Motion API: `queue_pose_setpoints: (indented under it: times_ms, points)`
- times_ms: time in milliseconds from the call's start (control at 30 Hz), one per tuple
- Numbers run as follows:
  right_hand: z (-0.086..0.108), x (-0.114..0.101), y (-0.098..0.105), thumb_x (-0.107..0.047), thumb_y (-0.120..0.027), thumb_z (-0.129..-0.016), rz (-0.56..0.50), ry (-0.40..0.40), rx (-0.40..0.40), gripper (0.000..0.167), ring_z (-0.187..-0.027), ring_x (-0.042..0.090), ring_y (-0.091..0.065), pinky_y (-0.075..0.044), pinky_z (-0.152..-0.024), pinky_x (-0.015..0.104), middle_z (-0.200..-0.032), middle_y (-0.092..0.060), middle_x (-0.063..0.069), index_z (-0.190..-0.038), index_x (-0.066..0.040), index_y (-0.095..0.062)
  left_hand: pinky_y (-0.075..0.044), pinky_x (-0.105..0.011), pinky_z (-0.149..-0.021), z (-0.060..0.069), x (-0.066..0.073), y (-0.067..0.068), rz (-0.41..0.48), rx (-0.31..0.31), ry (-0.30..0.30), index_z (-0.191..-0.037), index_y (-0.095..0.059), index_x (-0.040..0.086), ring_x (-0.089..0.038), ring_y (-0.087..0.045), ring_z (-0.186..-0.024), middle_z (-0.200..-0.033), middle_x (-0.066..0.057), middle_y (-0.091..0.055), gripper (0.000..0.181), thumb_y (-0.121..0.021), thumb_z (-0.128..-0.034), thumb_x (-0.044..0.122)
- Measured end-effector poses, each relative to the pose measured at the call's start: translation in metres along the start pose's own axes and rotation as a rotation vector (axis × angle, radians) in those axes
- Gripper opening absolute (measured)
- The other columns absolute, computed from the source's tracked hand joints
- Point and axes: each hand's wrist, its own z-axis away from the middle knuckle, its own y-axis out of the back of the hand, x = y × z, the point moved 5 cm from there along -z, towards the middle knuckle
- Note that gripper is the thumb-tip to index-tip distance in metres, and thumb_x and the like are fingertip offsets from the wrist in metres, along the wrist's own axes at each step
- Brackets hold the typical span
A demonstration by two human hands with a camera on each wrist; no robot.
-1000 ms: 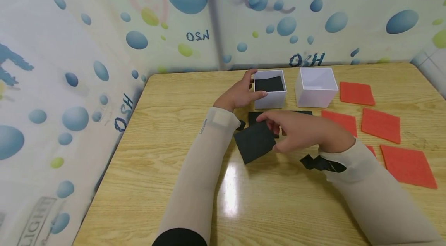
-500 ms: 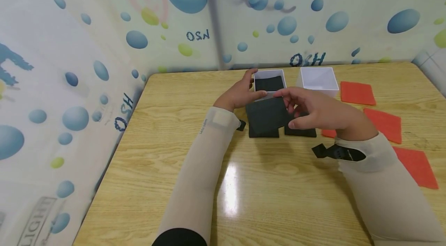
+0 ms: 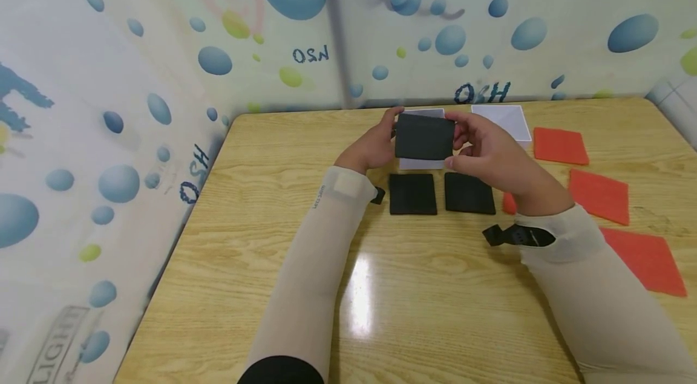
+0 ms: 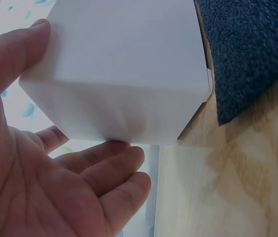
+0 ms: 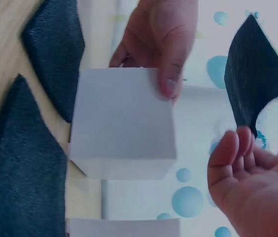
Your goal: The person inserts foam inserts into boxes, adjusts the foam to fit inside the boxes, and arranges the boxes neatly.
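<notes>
My right hand (image 3: 490, 160) pinches a black square cloth (image 3: 425, 137) by its right edge, over a white open-topped box (image 3: 422, 164). In the head view the cloth covers most of that box, and its inside is hidden. The right wrist view shows the same black cloth (image 5: 252, 69) raised above the box (image 5: 124, 118), apart from it. My left hand (image 3: 370, 145) holds the box at its left side, thumb on the near face and fingers behind. Two more black cloth squares, a left one (image 3: 412, 194) and a right one (image 3: 470, 193), lie flat in front.
A second white box (image 3: 501, 121) stands to the right, partly behind my right hand. Several red cloth squares (image 3: 561, 146) lie on the right of the wooden table (image 3: 261, 251). A patterned curtain (image 3: 370, 45) hangs behind the table's far edge.
My right hand has carried the black cloth up and away from me, from in front of the box to over it. The left hand has stayed in place on the box.
</notes>
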Motion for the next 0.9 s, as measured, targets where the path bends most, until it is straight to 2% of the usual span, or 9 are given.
queue_pose_setpoints:
  times_ms: [100,200,300,500,567,733,900]
  points:
    - [-0.002,0.005,0.000,-0.005,-0.070,-0.095,0.031,-0.023,0.053,0.075,-0.102,0.022,-0.048,-0.047,-0.076,0.016,-0.119,-0.046,0.011,-0.162,-0.001,-0.034,-0.032,-0.045,-0.127,0.000,-0.001,-0.001,0.005,0.011,0.005,-0.169,-0.005,0.021,-0.032,-0.030,-0.159,-0.171,-0.018,-0.031,0.092,-0.069,-0.1028,0.014]
    - [-0.005,0.010,-0.001,-0.009,-0.069,-0.096,0.055,-0.038,0.093,0.078,-0.100,0.019,-0.050,-0.046,-0.076,0.015,-0.123,-0.046,0.013,-0.164,-0.002,-0.030,-0.034,-0.046,-0.125,0.000,-0.001,0.000,0.012,0.019,0.024,-0.169,-0.008,0.025,-0.029,-0.032,-0.159,-0.171,-0.016,-0.032,0.095,-0.073,-0.1010,0.032]
    - [-0.007,0.013,-0.001,-0.011,-0.070,-0.097,0.079,-0.064,0.138,0.081,-0.098,0.018,-0.052,-0.047,-0.074,0.015,-0.127,-0.050,0.016,-0.166,-0.003,-0.027,-0.035,-0.047,-0.124,0.000,-0.001,0.000,0.032,0.019,0.040,-0.169,-0.009,0.026,-0.027,-0.033,-0.158,-0.171,-0.013,-0.033,0.095,-0.073,-0.0995,0.039]
    - [-0.011,0.016,-0.004,-0.015,-0.073,-0.096,0.114,-0.111,0.194,0.088,-0.095,0.020,-0.053,-0.049,-0.072,0.014,-0.129,-0.050,0.018,-0.168,-0.006,-0.023,-0.035,-0.048,-0.124,0.000,-0.001,-0.001,0.049,0.010,0.035,-0.169,-0.009,0.024,-0.026,-0.033,-0.158,-0.171,-0.011,-0.033,0.095,-0.072,-0.1001,0.040]
    - [-0.013,0.017,-0.005,-0.014,-0.073,-0.096,0.127,-0.113,0.199,0.088,-0.092,0.019,-0.054,-0.049,-0.069,0.015,-0.128,-0.048,0.018,-0.167,-0.005,-0.023,-0.037,-0.047,-0.123,0.000,-0.001,-0.001,0.056,0.010,0.029,-0.169,-0.009,0.024,-0.025,-0.036,-0.156,-0.170,-0.011,-0.034,0.095,-0.072,-0.1000,0.040]
    - [-0.017,0.020,-0.009,-0.014,-0.073,-0.096,0.184,-0.104,0.199,0.076,-0.085,0.019,-0.056,-0.049,-0.064,0.021,-0.125,-0.043,0.017,-0.160,-0.005,-0.034,-0.040,-0.045,-0.121,-0.001,-0.001,0.000,0.055,0.015,0.010,-0.169,-0.009,0.024,-0.026,-0.043,-0.152,-0.168,-0.013,-0.037,0.095,-0.073,-0.0996,0.036]
    - [-0.018,0.023,-0.013,-0.016,-0.072,-0.096,0.208,-0.132,0.190,0.081,-0.092,0.022,-0.058,-0.049,-0.067,0.021,-0.128,-0.041,0.018,-0.164,-0.005,-0.028,-0.038,-0.045,-0.122,0.000,-0.001,0.000,0.053,0.015,0.022,-0.169,-0.009,0.026,-0.027,-0.039,-0.155,-0.170,-0.015,-0.034,0.097,-0.075,-0.0986,0.037]
